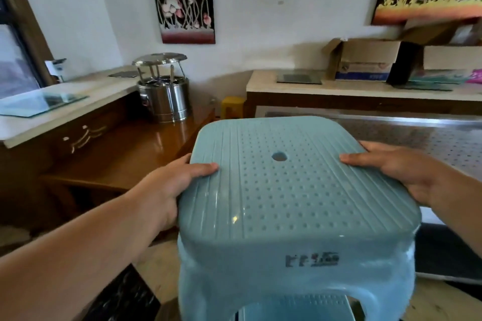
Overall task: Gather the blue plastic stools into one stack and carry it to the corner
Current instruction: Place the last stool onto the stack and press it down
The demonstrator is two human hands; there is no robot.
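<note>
Stool (287, 190), blue, sits near centre atop another seat glimpsed beneath. My left hand (167, 190) and right hand (401, 172) clamp opposite seat edges, thumbs on top. I judge level carrying advisable.

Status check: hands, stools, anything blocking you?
Left hand and right hand grip opposite seat edges of the top blue stool. Another blue stool visible beneath. Wooden table close on the left, steel counter right.

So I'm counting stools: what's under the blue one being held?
Another blue seat shows through the top stool's leg gap. Anything lower is out of view.
</note>
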